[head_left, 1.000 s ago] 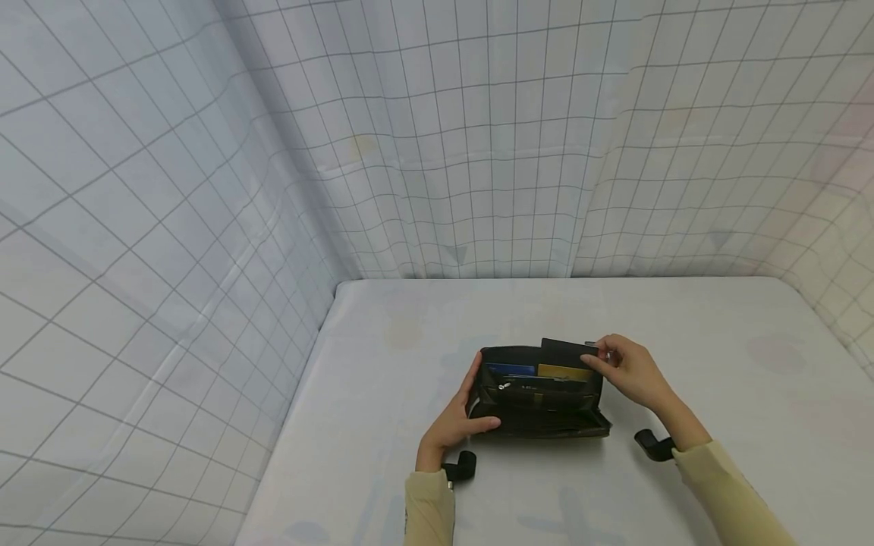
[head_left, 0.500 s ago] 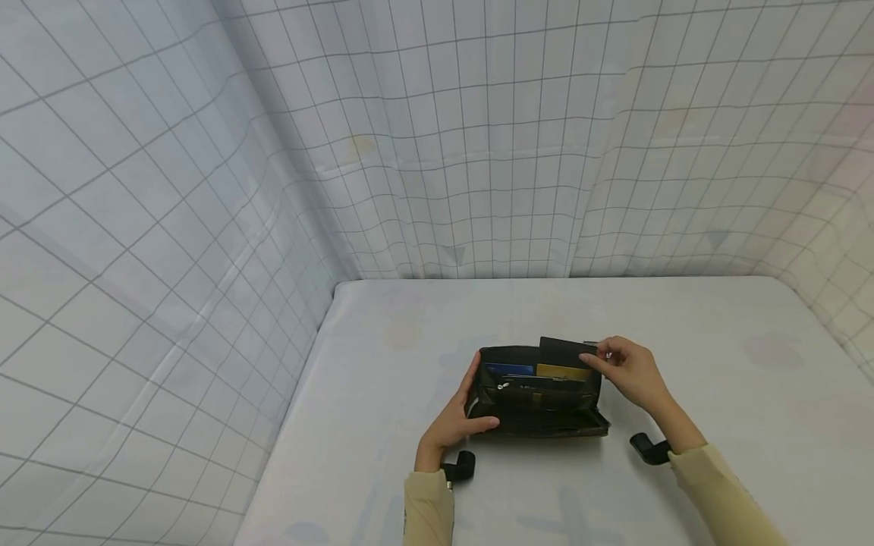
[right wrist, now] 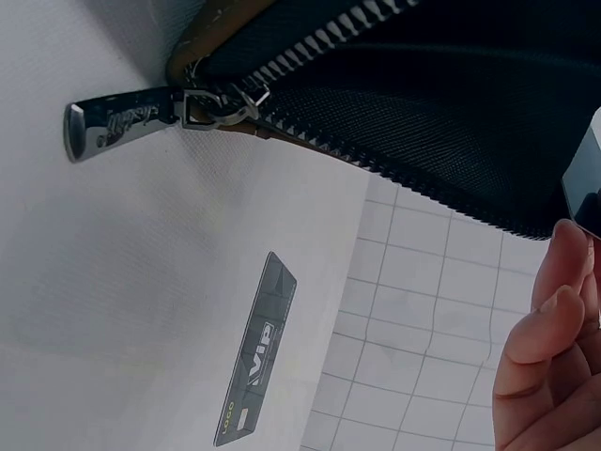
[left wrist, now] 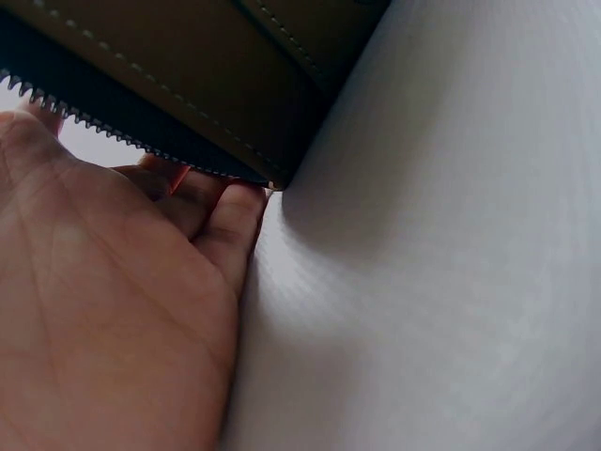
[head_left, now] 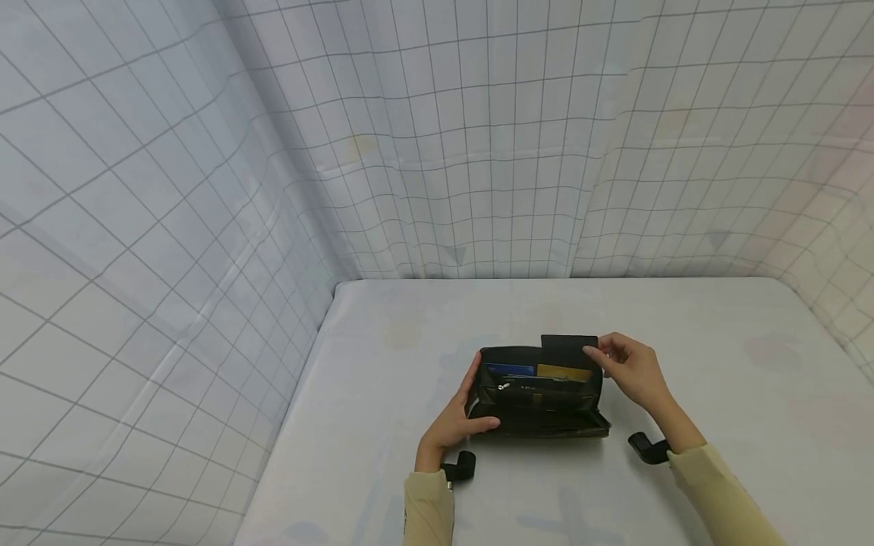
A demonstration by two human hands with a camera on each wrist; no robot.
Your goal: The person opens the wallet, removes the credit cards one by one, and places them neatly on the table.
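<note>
A dark zip-around wallet (head_left: 539,400) stands unzipped on the table, its inside facing up. A blue card (head_left: 510,370) and a gold card (head_left: 564,372) sit in its slots. My left hand (head_left: 456,417) grips the wallet's left end, thumb over the front and fingers along the side. Beside the right end, my right hand (head_left: 631,369) pinches the right edge of a black card (head_left: 569,349), which sticks up above the wallet's back edge. In the right wrist view the zipper pull (right wrist: 122,122) hangs out, and my right fingertips (right wrist: 566,249) touch the card.
Another dark card (right wrist: 256,352) marked VIP lies flat on the table in the right wrist view. The white-covered table (head_left: 382,326) ends at grid-patterned curtains (head_left: 478,152) at the back and on both sides.
The black card's top edge has gone from sloping down rightward to nearly level, its right end raised. My right hand has shifted slightly with it. My left hand and the wallet have hardly moved.
</note>
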